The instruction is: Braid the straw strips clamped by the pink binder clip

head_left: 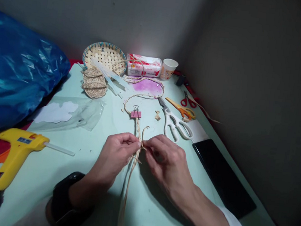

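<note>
My left hand (120,151) pinches a braid of straw-coloured fibre strands (137,126) at the middle of the table. Close against it, my right hand (163,156) is closed in a pinch on a short strand at the same spot. A pink binder clip (136,114) grips the braid a little farther away. Beyond the clip, the finished thin braid (144,96) curls back over the table. Loose strand tails (126,197) run from between my hands toward me. The fingertips partly hide where the strands cross.
White scissors (176,123), orange scissors (183,109) and a black phone-like slab (223,177) lie right. At left are a yellow glue gun (17,156) and a blue plastic bag (16,76). A woven basket (105,55), tissue pack (144,67) and paper cup (168,69) stand behind.
</note>
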{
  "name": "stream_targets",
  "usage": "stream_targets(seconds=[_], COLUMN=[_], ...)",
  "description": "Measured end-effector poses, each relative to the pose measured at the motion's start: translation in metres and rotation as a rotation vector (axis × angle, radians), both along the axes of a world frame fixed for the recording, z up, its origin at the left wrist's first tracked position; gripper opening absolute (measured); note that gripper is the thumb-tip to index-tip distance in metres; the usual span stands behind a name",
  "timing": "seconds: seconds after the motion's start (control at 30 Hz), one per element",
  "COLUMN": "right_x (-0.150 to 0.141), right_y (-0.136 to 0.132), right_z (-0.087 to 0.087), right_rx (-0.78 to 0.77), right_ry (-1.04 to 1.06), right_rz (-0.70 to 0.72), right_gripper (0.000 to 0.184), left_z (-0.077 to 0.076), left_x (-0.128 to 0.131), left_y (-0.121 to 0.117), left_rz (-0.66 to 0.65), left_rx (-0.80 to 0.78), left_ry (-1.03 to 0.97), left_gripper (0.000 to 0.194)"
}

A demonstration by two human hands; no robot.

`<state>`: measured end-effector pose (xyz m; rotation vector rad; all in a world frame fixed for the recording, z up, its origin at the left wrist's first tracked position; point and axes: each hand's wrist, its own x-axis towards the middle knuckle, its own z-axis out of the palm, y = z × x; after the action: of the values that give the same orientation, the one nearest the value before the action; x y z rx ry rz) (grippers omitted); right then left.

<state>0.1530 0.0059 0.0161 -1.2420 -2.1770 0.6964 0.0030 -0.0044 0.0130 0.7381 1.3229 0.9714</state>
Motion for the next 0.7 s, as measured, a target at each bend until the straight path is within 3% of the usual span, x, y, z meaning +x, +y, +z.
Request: stream_targets(seconds=[0.1,0.17,0.4,0.47,0.7], right_x=[-0.001,-0.001,0.004,0.005,-0.003], right_y=[-0.006,-0.006,0.013,0.019,0.031], right_z=[-0.002,-0.001,0.004,0.007,0.014], right_rx=[0.014,-0.061,-0.85,-0.896,-0.796], right_ry=[0.038,0.127,0.636,0.628,0.406], right_rz=[0.033,0.01,-0.083,-0.096,-0.177], right_gripper=[0.022,0.02,0.019,0.018,0.005], left_z=[-0.001,-0.003,-0.004,-0.004,-0.007], left_x=[0.002,0.002,0.001,0.001,0.001], left_y=[-0.002,-0.002,-0.002,-0.001,-0.002], left_rz=[0.019,0.035,0.032,0.021,0.031], left_rx=[0.057,0.081,0.101,0.113,0.158], left_ry=[0.013,0.027,0.028,0.021,0.083], left_gripper=[0.01,0.01,0.008,0.009,0.009])
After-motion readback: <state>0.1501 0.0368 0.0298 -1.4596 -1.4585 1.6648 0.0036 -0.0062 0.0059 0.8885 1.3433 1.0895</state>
